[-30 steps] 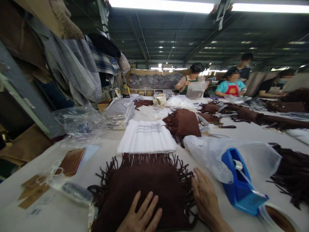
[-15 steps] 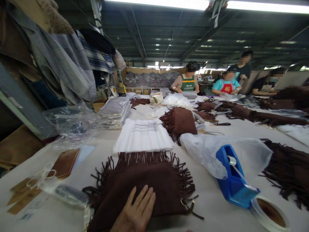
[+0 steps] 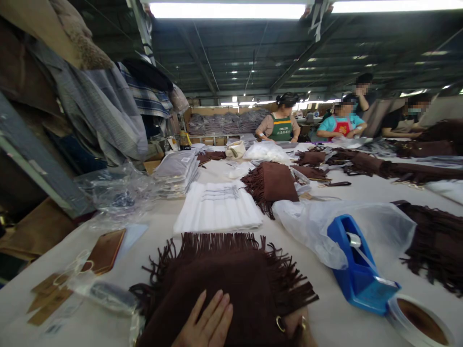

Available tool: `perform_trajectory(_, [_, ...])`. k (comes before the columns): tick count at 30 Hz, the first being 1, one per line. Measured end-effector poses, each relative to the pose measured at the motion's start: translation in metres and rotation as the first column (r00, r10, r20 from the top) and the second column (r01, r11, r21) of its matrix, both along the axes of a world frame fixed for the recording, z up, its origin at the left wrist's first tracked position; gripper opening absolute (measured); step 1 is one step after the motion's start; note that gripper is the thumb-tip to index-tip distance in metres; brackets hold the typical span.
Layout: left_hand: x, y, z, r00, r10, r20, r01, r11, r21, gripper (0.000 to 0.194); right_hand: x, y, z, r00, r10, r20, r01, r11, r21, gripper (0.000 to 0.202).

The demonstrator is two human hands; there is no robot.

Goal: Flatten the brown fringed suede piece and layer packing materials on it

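Note:
A dark brown fringed bag [image 3: 249, 284] lies flat on the table in front of me, its long fringe spread along the far and right edges. My left hand [image 3: 208, 320] rests palm down on it, fingers stretched out. At the bag's lower right corner, beside small gold rings [image 3: 279, 324], my right hand [image 3: 297, 325] holds the edge; its fingertips are partly hidden. Just beyond the fringe is a stack of white padded sheets [image 3: 217, 212].
A blue tape dispenser [image 3: 356, 265] and a tape roll [image 3: 419, 318] stand to the right, by a clear plastic bag [image 3: 300, 226]. Leftward lie a phone [image 3: 106, 250], brown tags [image 3: 50, 299] and bagged grey goods [image 3: 173, 168]. Co-workers [image 3: 280, 120] are across the table.
My right hand has come into view at the bag's right corner, and the fringe there has shifted. My left hand stays flat on the bag. The view has tilted slightly.

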State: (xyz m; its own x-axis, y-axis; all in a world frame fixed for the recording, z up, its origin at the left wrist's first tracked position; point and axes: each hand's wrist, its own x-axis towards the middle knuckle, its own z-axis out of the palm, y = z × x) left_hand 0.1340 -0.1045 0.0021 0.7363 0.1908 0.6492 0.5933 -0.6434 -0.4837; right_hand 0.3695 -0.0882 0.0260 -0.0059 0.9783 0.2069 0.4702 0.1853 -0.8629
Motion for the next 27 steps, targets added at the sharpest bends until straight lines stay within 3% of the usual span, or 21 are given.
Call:
perform_trajectory(3, [0.009, -0.005, -0.010, 0.991, -0.011, 0.136, 0.013, 1.000, -0.009, 0.035, 0.008, 0.012, 0.006, 0.915, 0.277, 0.294, -0.233, 0.957, -0.175, 0.035])
perform_trajectory(5, [0.014, -0.009, -0.014, 0.985, -0.007, 0.174, 0.011, 1.000, -0.024, 0.034, 0.006, 0.020, 0.010, 0.841, 0.360, 0.404, -0.273, 0.927, -0.257, 0.039])
perform_trajectory(8, [0.018, -0.013, -0.018, 0.991, 0.014, 0.136, -0.007, 0.998, -0.057, 0.033, -0.014, 0.025, 0.008, 0.855, 0.239, 0.461, -0.146, 0.963, -0.228, 0.054])
perform_trajectory(11, [0.021, -0.013, -0.021, 0.987, 0.005, 0.163, 0.000, 1.000, -0.030, 0.032, -0.046, 0.022, -0.008, 0.840, 0.024, 0.542, -0.047, 0.999, 0.028, 0.064])
perform_trajectory(13, [0.024, -0.011, -0.020, 0.980, -0.006, 0.200, 0.009, 1.000, -0.011, 0.033, -0.060, 0.019, -0.020, 0.801, -0.092, 0.592, -0.065, 0.969, 0.239, 0.059])
perform_trajectory(15, [0.030, -0.010, -0.018, 0.973, -0.020, 0.231, 0.020, 1.000, 0.002, 0.033, -0.063, 0.017, -0.030, 0.765, -0.159, 0.625, -0.095, 0.931, 0.354, 0.054])
perform_trajectory(22, [0.066, -0.011, -0.011, 0.965, 0.005, 0.262, -0.010, 1.000, 0.019, 0.025, -0.014, 0.020, -0.048, 0.663, -0.104, 0.741, -0.316, 0.859, 0.403, 0.041])
perform_trajectory(25, [0.058, -0.013, -0.005, 0.977, 0.017, 0.215, -0.016, 1.000, -0.010, 0.016, -0.006, 0.023, -0.055, 0.648, -0.109, 0.754, -0.393, 0.800, 0.453, 0.039])
perform_trajectory(27, [0.043, -0.015, 0.003, 0.981, 0.108, 0.161, -0.089, 0.989, -0.117, 0.029, -0.006, 0.023, -0.056, 0.643, -0.124, 0.756, -0.410, 0.778, 0.476, 0.037])
